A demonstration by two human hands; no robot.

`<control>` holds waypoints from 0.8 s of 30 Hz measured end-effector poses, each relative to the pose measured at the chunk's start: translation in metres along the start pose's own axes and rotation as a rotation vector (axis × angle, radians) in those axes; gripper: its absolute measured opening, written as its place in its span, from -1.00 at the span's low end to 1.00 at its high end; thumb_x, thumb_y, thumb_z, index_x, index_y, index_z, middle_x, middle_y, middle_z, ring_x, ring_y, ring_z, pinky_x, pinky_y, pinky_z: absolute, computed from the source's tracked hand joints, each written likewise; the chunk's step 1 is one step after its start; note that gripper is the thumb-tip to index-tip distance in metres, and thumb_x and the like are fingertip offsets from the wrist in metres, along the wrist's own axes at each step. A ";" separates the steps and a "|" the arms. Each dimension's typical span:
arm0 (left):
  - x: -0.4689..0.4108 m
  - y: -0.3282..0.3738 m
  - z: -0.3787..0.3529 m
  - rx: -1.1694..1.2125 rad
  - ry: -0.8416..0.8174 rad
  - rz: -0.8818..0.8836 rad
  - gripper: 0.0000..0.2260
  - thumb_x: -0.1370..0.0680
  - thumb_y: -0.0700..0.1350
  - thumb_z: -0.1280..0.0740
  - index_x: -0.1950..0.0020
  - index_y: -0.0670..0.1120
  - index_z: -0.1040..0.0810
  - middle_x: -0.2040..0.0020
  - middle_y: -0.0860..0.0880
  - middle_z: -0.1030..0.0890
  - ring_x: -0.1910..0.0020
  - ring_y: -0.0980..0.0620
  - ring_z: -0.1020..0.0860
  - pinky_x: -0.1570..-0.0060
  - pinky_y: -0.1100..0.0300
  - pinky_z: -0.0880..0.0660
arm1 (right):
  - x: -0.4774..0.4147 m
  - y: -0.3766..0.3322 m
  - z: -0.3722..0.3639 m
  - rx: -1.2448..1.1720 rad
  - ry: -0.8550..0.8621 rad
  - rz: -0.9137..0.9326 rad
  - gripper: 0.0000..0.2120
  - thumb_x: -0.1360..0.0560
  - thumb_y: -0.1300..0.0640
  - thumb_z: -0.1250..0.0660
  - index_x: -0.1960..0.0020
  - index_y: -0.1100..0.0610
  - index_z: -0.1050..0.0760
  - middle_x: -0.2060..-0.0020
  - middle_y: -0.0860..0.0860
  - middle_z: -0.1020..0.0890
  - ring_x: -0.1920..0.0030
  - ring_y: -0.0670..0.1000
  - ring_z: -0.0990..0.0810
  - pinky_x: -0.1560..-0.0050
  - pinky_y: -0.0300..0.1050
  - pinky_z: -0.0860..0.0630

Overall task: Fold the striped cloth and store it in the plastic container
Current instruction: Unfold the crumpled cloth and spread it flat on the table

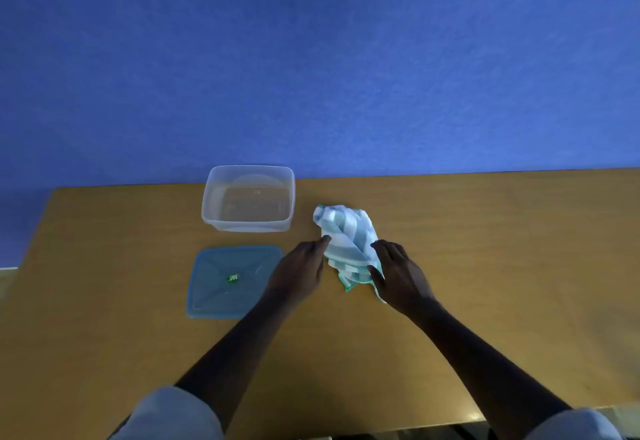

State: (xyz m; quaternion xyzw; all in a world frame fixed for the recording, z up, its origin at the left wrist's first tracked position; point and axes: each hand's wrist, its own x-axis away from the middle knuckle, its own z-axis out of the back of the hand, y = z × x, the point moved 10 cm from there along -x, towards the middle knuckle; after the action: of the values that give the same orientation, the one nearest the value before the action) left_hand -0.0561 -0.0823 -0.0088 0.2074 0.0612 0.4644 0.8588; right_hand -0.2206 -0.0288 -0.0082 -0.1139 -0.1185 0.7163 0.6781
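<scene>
Head view shows the striped cloth [347, 242] lying bunched on the wooden table [485, 266], just right of the clear plastic container [248, 198], its long axis running from the far left toward the near right. Left hand [299, 271] touches the cloth's left edge with fingertips loosely extended; right hand [398, 275] rests spread on its near right end. A blue lid [232, 282] lies nearer than the container

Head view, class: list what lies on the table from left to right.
Blue lid → left hand → striped cloth → right hand. The container overlaps the lid's span, so it is omitted.
</scene>
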 end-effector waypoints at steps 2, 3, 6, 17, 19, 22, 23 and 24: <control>-0.003 0.001 -0.003 0.007 -0.001 -0.002 -0.56 -0.60 -0.16 -0.18 -0.51 -0.09 -0.33 -0.24 -0.11 -0.59 -0.21 -0.11 -0.54 -0.03 -0.03 -0.56 | 0.000 0.005 -0.002 -0.012 -0.005 -0.046 -0.61 -0.52 0.09 -0.42 -0.29 0.21 -0.48 -0.19 0.13 -0.62 -0.19 0.14 -0.59 0.07 0.05 -0.68; -0.002 0.001 -0.006 0.001 0.001 -0.007 -0.56 -0.60 -0.17 -0.18 -0.50 -0.09 -0.33 -0.26 -0.11 -0.58 -0.22 -0.10 -0.53 -0.04 -0.02 -0.56 | 0.001 0.007 -0.005 -0.005 -0.006 -0.057 -0.60 -0.52 0.08 -0.43 -0.28 0.21 -0.48 -0.16 0.13 -0.63 -0.15 0.13 -0.60 0.09 0.03 -0.68; -0.004 0.004 -0.015 0.004 -0.028 -0.012 -0.56 -0.60 -0.18 -0.19 -0.49 -0.11 -0.34 -0.29 -0.10 -0.55 -0.25 -0.09 -0.52 -0.06 0.00 -0.56 | 0.000 0.011 -0.012 0.016 -0.053 -0.119 -0.57 -0.50 0.04 -0.44 -0.29 0.19 -0.49 -0.12 0.11 -0.64 -0.11 0.11 -0.59 0.13 -0.01 -0.65; -0.011 0.035 -0.002 -0.004 0.085 -0.131 -0.56 -0.48 -0.08 -0.40 -0.35 -0.08 -0.46 -0.18 -0.03 -0.57 -0.12 -0.06 -0.56 0.02 0.04 -0.59 | -0.012 -0.007 0.016 -0.140 0.139 -0.074 -0.82 -0.43 0.28 -0.51 -0.03 0.25 -0.66 0.08 0.14 -0.72 0.04 0.18 -0.63 0.24 -0.02 -0.61; -0.014 0.044 0.005 -0.023 0.121 -0.156 -0.56 -0.47 0.00 -0.39 -0.33 -0.04 -0.46 -0.17 0.00 -0.56 -0.11 -0.04 -0.55 0.02 0.06 -0.58 | -0.016 -0.018 0.029 -0.185 0.174 -0.029 -0.83 -0.42 0.31 -0.50 -0.02 0.26 -0.67 0.12 0.13 -0.72 0.07 0.19 -0.65 0.23 0.01 -0.63; -0.015 0.057 0.022 -0.027 0.232 -0.204 -0.68 -0.51 0.01 -0.35 -0.24 -0.03 -0.53 -0.10 0.01 -0.59 -0.05 -0.02 -0.58 0.05 0.08 -0.57 | -0.019 -0.032 0.048 -0.261 0.215 0.008 -0.86 -0.42 0.33 -0.48 0.02 0.24 -0.67 0.16 0.10 -0.71 0.15 0.15 -0.67 0.22 0.01 -0.62; -0.015 0.059 0.029 -0.022 0.264 -0.213 -0.71 -0.51 0.00 -0.33 -0.20 -0.04 -0.55 -0.08 0.02 -0.60 -0.04 -0.03 -0.58 0.05 0.07 -0.56 | -0.020 -0.035 0.056 -0.286 0.232 0.016 -0.87 -0.42 0.34 -0.47 0.04 0.23 -0.67 0.18 0.09 -0.70 0.19 0.12 -0.67 0.23 -0.02 -0.61; -0.016 0.060 0.036 -0.015 0.293 -0.218 -0.74 -0.52 -0.01 -0.31 -0.17 -0.04 -0.57 -0.07 0.02 -0.61 -0.04 -0.03 -0.58 0.05 0.06 -0.56 | -0.020 -0.038 0.064 -0.308 0.253 0.023 -0.88 -0.42 0.34 -0.47 0.06 0.22 -0.67 0.19 0.07 -0.69 0.23 0.08 -0.66 0.25 -0.04 -0.60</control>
State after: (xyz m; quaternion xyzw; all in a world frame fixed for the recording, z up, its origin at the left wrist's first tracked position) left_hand -0.1006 -0.0769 0.0475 0.1231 0.2042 0.3942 0.8875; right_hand -0.2041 -0.0482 0.0647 -0.3065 -0.1393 0.6774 0.6541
